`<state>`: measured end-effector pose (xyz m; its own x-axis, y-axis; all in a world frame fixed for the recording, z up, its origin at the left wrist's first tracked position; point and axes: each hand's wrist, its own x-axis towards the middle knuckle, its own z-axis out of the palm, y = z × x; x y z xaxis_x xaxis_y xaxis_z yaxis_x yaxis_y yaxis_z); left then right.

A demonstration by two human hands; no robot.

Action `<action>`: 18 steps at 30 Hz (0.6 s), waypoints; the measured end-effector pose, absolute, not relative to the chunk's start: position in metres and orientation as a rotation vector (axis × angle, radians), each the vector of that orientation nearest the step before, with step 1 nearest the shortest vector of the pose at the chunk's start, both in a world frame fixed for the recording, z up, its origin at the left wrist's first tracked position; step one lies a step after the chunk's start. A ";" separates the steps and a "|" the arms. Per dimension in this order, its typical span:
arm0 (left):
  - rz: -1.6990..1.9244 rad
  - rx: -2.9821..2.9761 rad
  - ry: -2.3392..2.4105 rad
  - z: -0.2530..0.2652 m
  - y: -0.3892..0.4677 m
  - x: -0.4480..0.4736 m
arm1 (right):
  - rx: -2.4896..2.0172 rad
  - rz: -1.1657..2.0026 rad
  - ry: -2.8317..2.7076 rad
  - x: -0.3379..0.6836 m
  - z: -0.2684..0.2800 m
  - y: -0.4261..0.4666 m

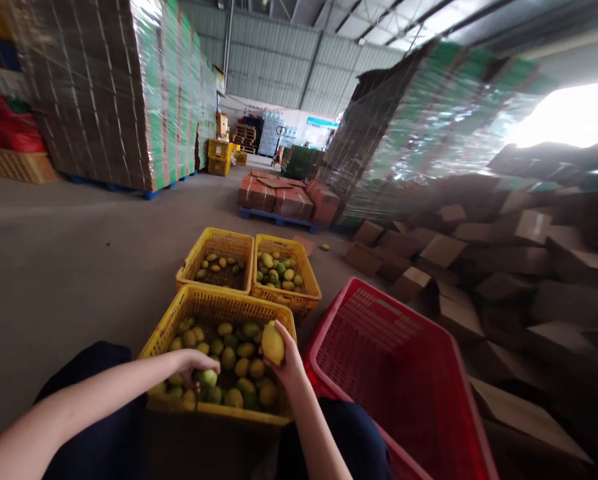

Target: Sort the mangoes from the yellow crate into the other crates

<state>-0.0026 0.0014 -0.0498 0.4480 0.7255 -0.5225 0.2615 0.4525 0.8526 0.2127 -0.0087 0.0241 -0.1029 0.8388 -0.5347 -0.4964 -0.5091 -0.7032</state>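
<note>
A yellow plastic crate [161, 333] with several green and yellow lemons [229, 359] stands in front of my knees. My right hand [289, 363] is closed around a large yellow lemon [273, 343], raised over the crate's right side. Lower and to the left, my left hand [196, 363] reaches into the crate with its fingers curled on a greenish lemon [207, 378]. Part of that hand's grip is hidden behind its own back.
Two smaller-looking yellow crates, the left one [179, 275] and the right one [313, 287], hold lemons beyond. A red crate [323, 333] stands at my right. Cardboard boxes [443, 250] lie heaped further right. Wrapped pallet stacks [169, 100] and a low pallet of flat cartons [291, 202] stand behind.
</note>
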 end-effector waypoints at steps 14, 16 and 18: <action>0.375 0.940 1.242 0.033 0.037 -0.069 | -1.342 1.766 -0.431 0.218 0.012 -0.019; 0.156 1.159 1.250 0.016 0.014 -0.058 | -1.414 1.844 -0.480 0.209 0.004 -0.022; -0.008 1.461 1.257 0.007 -0.002 -0.052 | -1.485 1.965 -0.486 0.199 -0.005 -0.029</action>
<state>-0.0521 -0.0016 0.0074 0.4262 0.6632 -0.6152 0.6707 0.2247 0.7069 0.1987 -0.0291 -0.0048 -0.1753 0.6686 -0.7227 -0.2550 -0.7398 -0.6226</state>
